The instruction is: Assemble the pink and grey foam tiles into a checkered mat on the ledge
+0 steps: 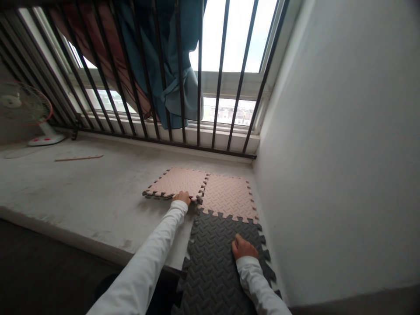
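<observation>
My left hand (181, 197) grips the near edge of a pink foam mat tile (177, 181). That edge is lifted a little off the ledge, and dark material shows beneath the pink. To its right, a second pink foam tile (229, 197) lies flat by the wall, its toothed near edge against a dark grey foam tile (219, 253). My right hand (243, 247) rests on the grey tile as a fist, with nothing visible in it. The seam between the two pink tiles shows small gaps.
A pale concrete ledge (98, 188) carries the tiles, with its front edge dropping to a dark floor. A thin wooden strip (78, 158) and a fan (47, 139) are at the left. Metal railings (180, 87) with hanging curtains stand behind; a white wall (328, 153) bounds the right.
</observation>
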Demonstrator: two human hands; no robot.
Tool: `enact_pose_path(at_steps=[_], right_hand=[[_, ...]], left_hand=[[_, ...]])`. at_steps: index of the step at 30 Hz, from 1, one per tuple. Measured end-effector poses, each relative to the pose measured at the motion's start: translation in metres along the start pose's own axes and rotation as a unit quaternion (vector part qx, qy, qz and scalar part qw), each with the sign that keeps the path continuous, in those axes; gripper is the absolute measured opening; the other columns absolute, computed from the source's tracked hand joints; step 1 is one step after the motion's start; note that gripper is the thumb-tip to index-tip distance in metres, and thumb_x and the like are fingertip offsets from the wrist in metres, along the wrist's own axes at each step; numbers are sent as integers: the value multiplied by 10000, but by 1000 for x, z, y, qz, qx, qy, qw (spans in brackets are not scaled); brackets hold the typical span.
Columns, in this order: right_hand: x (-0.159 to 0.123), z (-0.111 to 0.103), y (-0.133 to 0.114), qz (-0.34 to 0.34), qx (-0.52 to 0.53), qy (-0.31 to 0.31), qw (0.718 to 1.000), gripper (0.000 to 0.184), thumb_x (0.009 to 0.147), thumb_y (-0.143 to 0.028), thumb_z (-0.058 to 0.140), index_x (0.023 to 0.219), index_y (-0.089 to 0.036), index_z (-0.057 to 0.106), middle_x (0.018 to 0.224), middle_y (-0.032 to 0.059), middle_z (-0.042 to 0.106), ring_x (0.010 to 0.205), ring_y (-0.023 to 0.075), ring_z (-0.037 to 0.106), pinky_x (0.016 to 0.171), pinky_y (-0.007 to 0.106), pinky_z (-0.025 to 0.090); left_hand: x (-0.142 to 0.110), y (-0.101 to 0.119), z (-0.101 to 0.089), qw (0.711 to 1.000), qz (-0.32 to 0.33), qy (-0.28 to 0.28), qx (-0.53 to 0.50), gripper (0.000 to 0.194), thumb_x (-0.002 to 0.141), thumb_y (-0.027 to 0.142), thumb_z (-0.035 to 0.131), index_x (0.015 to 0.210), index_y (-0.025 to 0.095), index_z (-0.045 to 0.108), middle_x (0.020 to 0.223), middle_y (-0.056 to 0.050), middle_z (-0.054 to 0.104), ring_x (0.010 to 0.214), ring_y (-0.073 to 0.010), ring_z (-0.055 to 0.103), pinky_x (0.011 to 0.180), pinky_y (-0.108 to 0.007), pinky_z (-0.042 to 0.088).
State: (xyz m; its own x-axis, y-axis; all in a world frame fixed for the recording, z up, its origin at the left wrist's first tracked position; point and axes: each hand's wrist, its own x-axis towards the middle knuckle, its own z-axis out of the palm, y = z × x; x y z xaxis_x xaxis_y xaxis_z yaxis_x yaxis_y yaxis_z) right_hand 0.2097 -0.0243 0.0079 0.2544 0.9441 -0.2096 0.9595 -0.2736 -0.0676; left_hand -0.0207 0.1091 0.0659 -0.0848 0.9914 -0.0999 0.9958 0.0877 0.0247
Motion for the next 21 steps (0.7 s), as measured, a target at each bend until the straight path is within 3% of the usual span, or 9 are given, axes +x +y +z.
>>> enact_pose_path(at_steps=[6,11,14,17,21], right_hand=[[-4,-7,1,-20,17,-2,1000,231,784,-277,322,812,-252,550,804,30,651,732,161,595,549,242,335],[-5,-10,0,-12,17,-9,1000,235,785,-284,318,814,-258,549,811,32,651,734,164,597,547,245,338],[-5,-10,0,-14,22,-8,1000,240,785,-288,314,821,-259,549,810,36,650,736,167,597,547,246,336],[-4,-8,0,-27,29,-4,999,241,786,-289,310,820,-257,546,816,41,649,736,168,595,553,249,335],[-1,-6,1,-26,26,-13,999,244,787,-285,303,826,-256,542,841,45,648,741,175,595,553,256,336]], left_hand=[[15,-28,-52,998,-1,45,37,347,769,250,330,1023,175,554,994,-142,570,890,-216,559,711,-303,437],[18,-86,-107,994,-34,78,67,362,785,249,301,1042,164,540,992,-132,571,894,-217,546,729,-299,420],[10,-129,-123,989,-64,103,90,372,783,294,311,1050,166,536,970,-117,579,869,-214,547,723,-290,415],[-7,-172,-110,982,-78,126,117,373,771,286,330,1075,184,520,957,-98,576,851,-201,544,710,-274,414],[-42,-218,-51,978,-44,139,147,372,748,179,334,1067,190,526,914,-99,573,783,-186,545,699,-290,419]])
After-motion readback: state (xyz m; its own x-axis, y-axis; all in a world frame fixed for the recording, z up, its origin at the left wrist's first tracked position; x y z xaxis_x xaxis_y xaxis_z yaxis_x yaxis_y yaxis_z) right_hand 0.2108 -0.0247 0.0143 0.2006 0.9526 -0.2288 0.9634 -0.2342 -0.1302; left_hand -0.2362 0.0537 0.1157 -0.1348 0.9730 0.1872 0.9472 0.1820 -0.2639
